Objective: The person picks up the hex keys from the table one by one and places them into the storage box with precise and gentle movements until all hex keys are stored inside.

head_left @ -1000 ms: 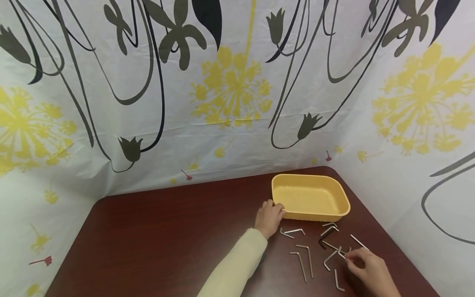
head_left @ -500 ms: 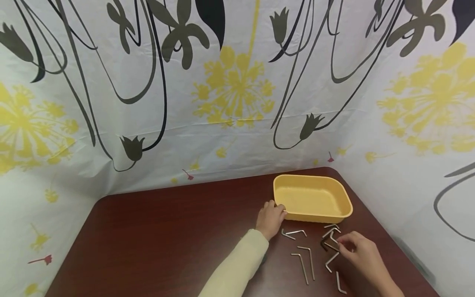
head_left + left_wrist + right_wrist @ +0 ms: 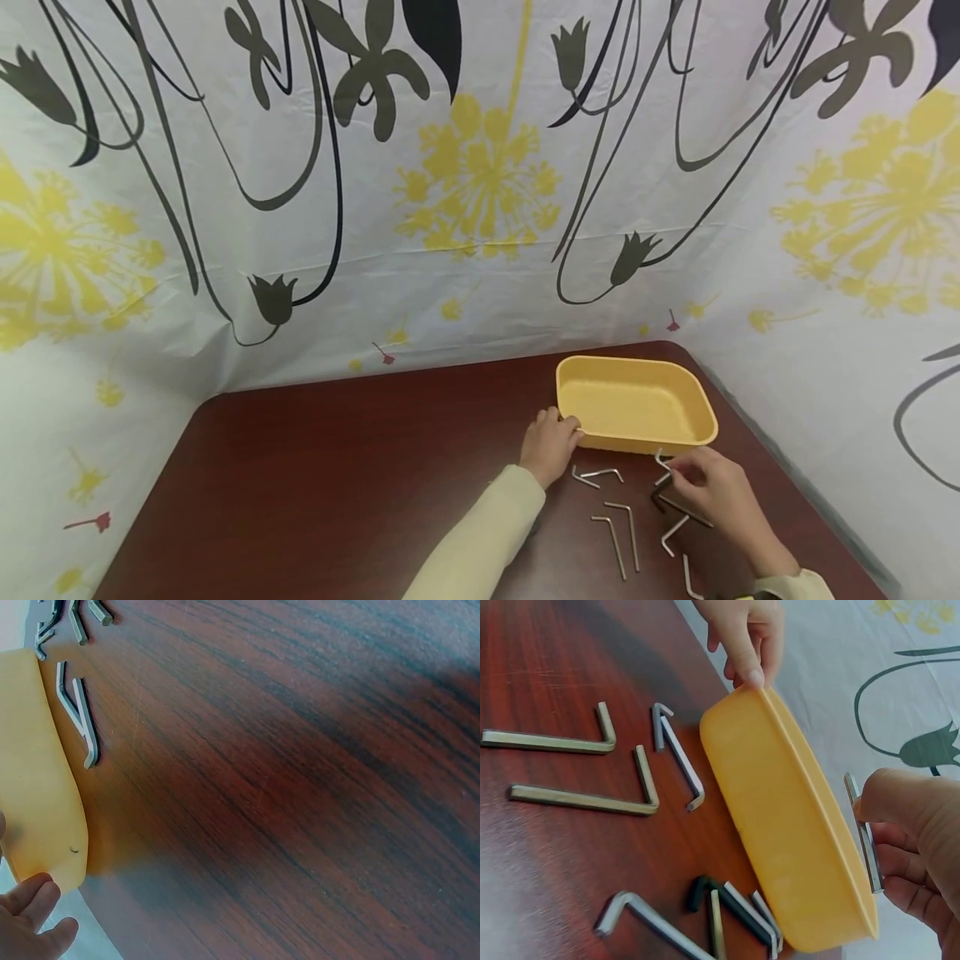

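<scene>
The yellow plastic tray (image 3: 637, 444) stands at the table's far right corner. My left hand (image 3: 550, 446) grips its near left corner, and in the right wrist view the thumb presses on the rim. My right hand (image 3: 712, 492) pinches a silver Allen key (image 3: 865, 836) between thumb and fingers, just off the tray's near right side. Below the tray lie several loose Allen keys, among them a long one (image 3: 633, 533), a dark one (image 3: 657, 498) partly under others, and a bent one (image 3: 672, 535). Two more, one a short Allen key (image 3: 680, 761), lie near the tray's wall.
A dark reddish wood-grain table (image 3: 360, 483) spreads out to the left. White cloth (image 3: 450, 275) with printed flowers hangs behind it and along the right edge.
My right hand has moved up and left from the scattered keys towards the tray, carrying the Allen key. My left hand stays on the tray's corner. The view has shifted slightly.
</scene>
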Available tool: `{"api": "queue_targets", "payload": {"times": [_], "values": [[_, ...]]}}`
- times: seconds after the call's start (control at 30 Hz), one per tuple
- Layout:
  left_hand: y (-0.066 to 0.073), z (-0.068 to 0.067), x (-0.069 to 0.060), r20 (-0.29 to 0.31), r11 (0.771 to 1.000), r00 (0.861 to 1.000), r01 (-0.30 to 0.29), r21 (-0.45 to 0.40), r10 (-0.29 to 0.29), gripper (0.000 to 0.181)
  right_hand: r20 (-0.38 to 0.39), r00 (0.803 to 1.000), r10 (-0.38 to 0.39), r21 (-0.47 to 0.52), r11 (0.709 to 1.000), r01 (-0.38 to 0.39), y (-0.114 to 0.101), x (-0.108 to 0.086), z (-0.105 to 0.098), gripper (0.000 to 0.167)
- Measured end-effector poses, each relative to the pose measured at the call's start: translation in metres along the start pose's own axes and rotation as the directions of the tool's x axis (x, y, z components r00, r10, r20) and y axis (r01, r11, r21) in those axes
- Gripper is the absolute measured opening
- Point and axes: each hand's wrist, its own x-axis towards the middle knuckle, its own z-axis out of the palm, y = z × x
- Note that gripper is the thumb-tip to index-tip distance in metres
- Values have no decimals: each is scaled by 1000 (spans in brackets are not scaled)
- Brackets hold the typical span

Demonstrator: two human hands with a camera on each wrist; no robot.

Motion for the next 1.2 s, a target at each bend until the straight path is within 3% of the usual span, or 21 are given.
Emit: {"api": "queue_targets", "payload": {"times": [0.2, 0.47, 0.6, 1.03, 1.2], "values": [[-1, 2, 1, 39, 1000, 999, 22, -7, -22, 21, 26, 999, -32, -21, 999, 32, 2, 18, 4, 21], [-3, 1, 3, 59, 999, 998, 35, -11, -34, 24, 105, 994, 24, -12, 1000, -23, -2, 44, 7, 17], [-3, 2, 2, 69, 999, 997, 42, -6, -41, 24, 115, 993, 6, 15, 1000, -7, 0, 55, 10, 15], [-1, 0, 6, 78, 999, 996, 41, 18, -43, 24, 171, 985, 24, 7, 1000, -26, 11, 78, 20, 10], [-2, 2, 8, 78, 999, 996, 37, 28, -39, 24, 168, 986, -6, 25, 1000, 2, 15, 84, 21, 8]]}}
